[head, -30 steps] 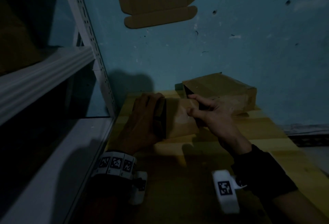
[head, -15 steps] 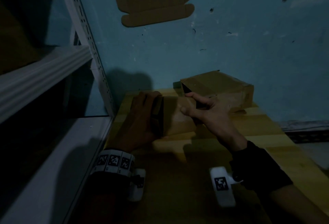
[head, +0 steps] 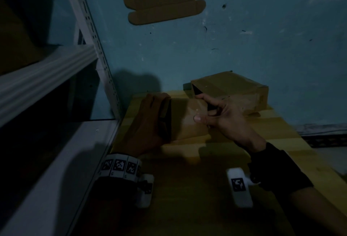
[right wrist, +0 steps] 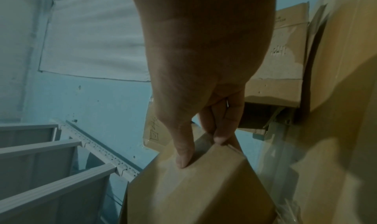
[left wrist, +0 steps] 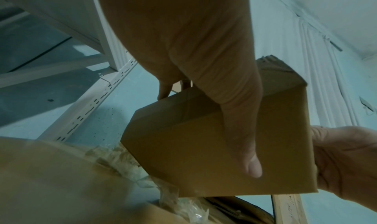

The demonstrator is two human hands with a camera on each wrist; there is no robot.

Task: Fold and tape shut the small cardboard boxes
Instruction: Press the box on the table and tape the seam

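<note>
Head view: small cardboard box [head: 185, 118] sits mid-frame on the wooden bench [head: 272, 132], held from both ends. Left hand [head: 148, 123] wraps the left end, fingers curled over the end flaps. Right hand [head: 225, 119] pinches the right end, thumb on top, fingers tucked behind. A bigger taped box [head: 231, 87] sits just behind, upper right of centre. No tape roll visible. Very dim.

Left wrist view: left hand [left wrist: 183, 50] fills upper centre, thumb [left wrist: 244, 146] laid flat across the box [left wrist: 204, 155] face, other fingers hooked over the far edge. Right hand [left wrist: 342, 159] clamps the right edge at lower right.

Right wrist view: right hand [right wrist: 204, 58] at top centre, thumb [right wrist: 184, 153] pressed on the box [right wrist: 193, 192] top, fingers [right wrist: 222, 130] clamped on its end flap.

Judgement: step is squaring and closing the end flaps before taping. Do it well by keeping the left end pinned, pressing the right flaps flush so the seam meets evenly, and holding the box down on the bench. Risk: flaps springing open when a hand lets go to fetch tape.
</note>
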